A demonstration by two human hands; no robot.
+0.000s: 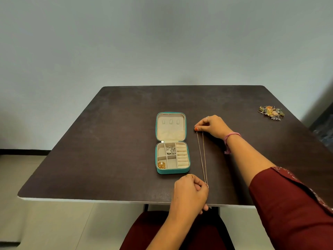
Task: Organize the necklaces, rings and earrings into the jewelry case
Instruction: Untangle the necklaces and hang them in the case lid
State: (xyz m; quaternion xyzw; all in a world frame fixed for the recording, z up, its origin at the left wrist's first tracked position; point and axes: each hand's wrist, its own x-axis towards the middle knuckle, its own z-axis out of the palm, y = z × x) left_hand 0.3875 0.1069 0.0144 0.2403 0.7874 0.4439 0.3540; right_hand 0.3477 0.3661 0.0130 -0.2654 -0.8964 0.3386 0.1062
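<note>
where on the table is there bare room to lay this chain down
Bare table left of the case, and the wide stretch between the right hand and the jewelry pile. It is tight by the case, where the chain runs to the left hand.

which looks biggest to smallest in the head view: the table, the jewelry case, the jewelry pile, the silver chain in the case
1. table
2. jewelry case
3. jewelry pile, though it lies farther off
4. silver chain
</note>
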